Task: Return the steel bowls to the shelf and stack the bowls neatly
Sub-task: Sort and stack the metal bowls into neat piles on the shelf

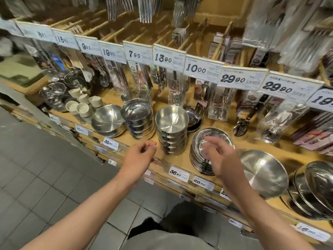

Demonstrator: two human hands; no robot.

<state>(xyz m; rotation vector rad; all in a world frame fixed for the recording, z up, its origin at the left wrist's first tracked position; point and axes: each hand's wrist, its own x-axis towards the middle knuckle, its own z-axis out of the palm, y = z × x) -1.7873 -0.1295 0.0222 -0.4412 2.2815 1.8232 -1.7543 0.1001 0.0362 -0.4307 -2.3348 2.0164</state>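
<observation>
A stack of several steel bowls (172,129) stands upright on the wooden shelf (182,163), near its front edge. My left hand (139,153) hovers just left of that stack, fingers loosely curled, holding nothing. My right hand (222,156) hovers to the stack's right, over a pile of flat steel plates (200,150), fingers relaxed and empty. Neither hand touches the bowls. Another stack of steel bowls (137,118) stands to the left, and a wide shallow steel bowl (108,120) sits beyond it.
A large steel bowl (264,175) leans tilted at the right, with more stacked steel plates (313,192) beyond. Beige cups (81,105) and glass bowls (54,94) stand at the left. Packaged cutlery hangs behind; price tags (168,57) line the rail above. Grey tiled floor lies below.
</observation>
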